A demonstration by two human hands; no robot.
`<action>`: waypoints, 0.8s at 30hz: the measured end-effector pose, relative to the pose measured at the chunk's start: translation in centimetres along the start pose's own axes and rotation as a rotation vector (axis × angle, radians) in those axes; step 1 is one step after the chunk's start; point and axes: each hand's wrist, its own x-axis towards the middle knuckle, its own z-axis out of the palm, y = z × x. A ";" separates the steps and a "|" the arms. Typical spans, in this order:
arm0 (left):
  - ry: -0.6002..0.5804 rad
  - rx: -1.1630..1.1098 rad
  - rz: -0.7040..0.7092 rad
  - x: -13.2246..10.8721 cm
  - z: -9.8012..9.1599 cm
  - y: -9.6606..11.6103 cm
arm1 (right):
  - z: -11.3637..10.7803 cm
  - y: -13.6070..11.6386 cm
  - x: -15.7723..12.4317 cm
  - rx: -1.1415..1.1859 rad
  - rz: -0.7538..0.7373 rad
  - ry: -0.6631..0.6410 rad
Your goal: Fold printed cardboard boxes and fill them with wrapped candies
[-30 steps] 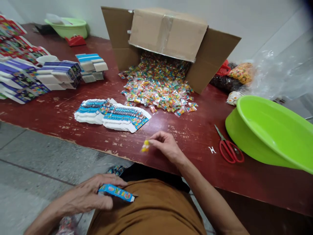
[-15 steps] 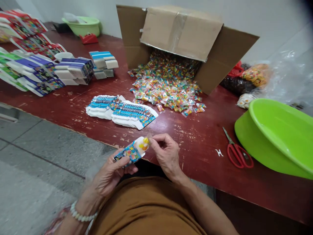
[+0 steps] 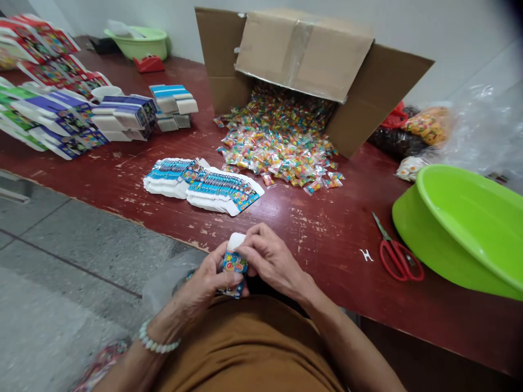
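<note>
A small blue printed carton is held upright, with a slight lean, in front of the near edge of the worn maroon table. It is gripped in the left hand: the thumb is laid across the printed face, and the other fingers are wrapped behind and along the side. At the carton's top, a white flap is raised. The fingers of the right hand are bent and brought against the upper edge, just beside that flap; whether anything is pinched between them cannot be told, the fingertips being partly hidden. A bead bracelet is worn on the left wrist. On the table beyond, overlapping flat blue cartons are laid in rows near a heap of wrapped candies, spilled from a cardboard box. To the right, red-handled scissors are placed beside a bright green basin.
</note>
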 end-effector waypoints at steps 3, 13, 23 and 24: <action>0.107 -0.109 0.008 0.3 0.6 0.2 | 0.2 0.9 0.2 0.375 0.265 0.128; 0.264 0.040 0.132 0.8 0.5 -0.4 | 0.9 1.6 0.1 0.136 -0.107 0.116; 0.217 -0.165 -0.059 1.0 0.9 0.6 | 0.8 1.5 0.6 0.355 0.269 -0.013; 0.230 -0.150 -0.055 1.0 1.0 0.6 | 0.9 1.5 0.7 0.382 0.314 -0.016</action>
